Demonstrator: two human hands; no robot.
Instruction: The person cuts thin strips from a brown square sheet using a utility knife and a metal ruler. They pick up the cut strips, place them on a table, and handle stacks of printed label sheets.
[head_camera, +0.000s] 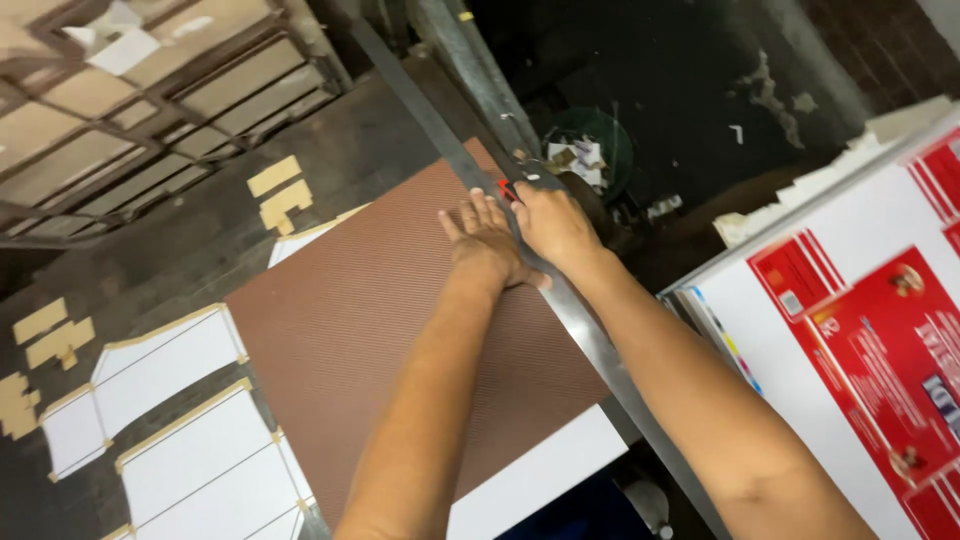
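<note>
Left hand (487, 245) is pressing flat, open, on the brown corrugated sheet (380, 340); right hand (552, 222) is gripping a red cutter (507, 190) at the metal straightedge's (585, 335) far end, cut progress indiscernible.

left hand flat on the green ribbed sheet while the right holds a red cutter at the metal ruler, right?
Not quite: the ribbed sheet is brown, not green. The head view shows the left hand flat on it and the right hand holding a red cutter at the metal ruler.

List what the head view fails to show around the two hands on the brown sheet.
- The red tool: mostly hidden under the right hand; kind and grip unclear.
- Metal ruler: its near end is covered by the right forearm.
- Brown sheet: the left hand and forearm cover part of it.
- Green bin: contents too small and dark.
</note>
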